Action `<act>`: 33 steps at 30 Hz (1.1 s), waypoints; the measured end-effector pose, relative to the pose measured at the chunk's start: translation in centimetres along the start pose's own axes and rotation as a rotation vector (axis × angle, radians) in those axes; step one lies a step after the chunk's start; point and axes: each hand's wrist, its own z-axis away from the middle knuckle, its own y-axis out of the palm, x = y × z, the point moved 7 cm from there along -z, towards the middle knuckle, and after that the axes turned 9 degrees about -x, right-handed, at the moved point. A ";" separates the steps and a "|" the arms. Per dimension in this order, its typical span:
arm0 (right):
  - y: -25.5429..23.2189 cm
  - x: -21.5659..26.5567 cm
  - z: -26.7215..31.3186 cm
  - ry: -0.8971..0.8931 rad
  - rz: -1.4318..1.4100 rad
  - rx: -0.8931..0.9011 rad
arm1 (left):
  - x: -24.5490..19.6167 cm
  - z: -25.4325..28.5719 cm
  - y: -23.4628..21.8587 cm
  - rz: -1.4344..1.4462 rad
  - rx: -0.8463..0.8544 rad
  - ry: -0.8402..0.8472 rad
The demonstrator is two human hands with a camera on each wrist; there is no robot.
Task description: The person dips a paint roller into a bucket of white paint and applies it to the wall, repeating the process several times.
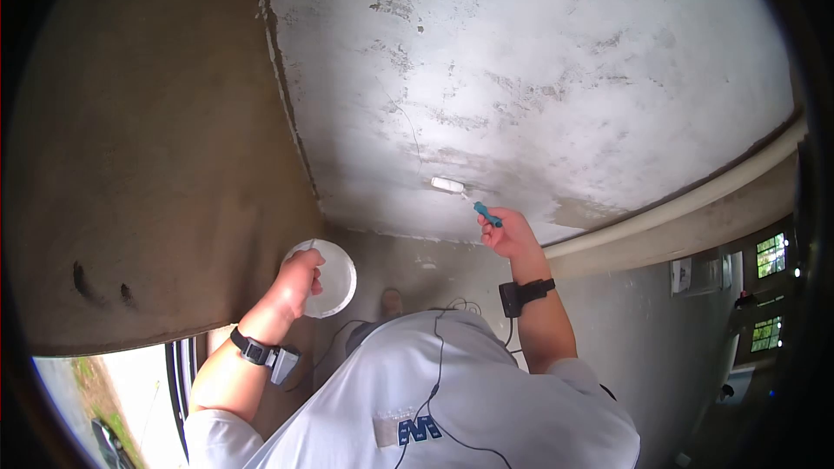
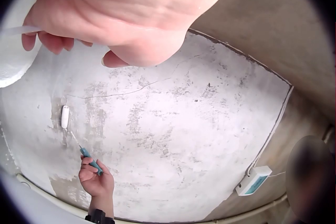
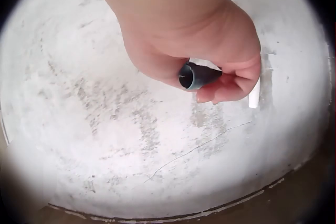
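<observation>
My right hand (image 1: 508,234) grips the teal handle (image 1: 488,214) of a small paint roller, whose white sleeve (image 1: 447,184) lies against the patchy white wall (image 1: 521,52). In the right wrist view, the hollow dark handle end (image 3: 198,75) sticks out of my curled right hand (image 3: 210,50), and part of the white sleeve (image 3: 254,95) shows beyond it. Held by its handle, a round white bucket (image 1: 337,282) hangs from my left hand (image 1: 300,276). The left wrist view shows the bucket (image 2: 16,40) in part, beside my left hand (image 2: 115,19).
A bare brown wall (image 1: 156,139) meets the white one at a corner on the left. A pale pipe (image 1: 695,204) runs along the white wall's right edge. A white box (image 2: 254,181) is mounted near that wall's edge. Thin cables lie over my shirt (image 1: 469,382).
</observation>
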 end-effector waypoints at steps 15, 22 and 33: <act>5.4 2.0 5.5 -0.060 -0.106 0.101 | 0.1 -0.2 0.1 -0.013 0.008 -0.001; 7.2 5.4 12.7 -0.250 -0.072 0.095 | 0.0 0.0 0.2 -0.018 0.009 0.001; 8.2 4.3 9.0 -0.192 0.011 0.032 | -0.4 0.3 0.2 -0.034 0.004 0.028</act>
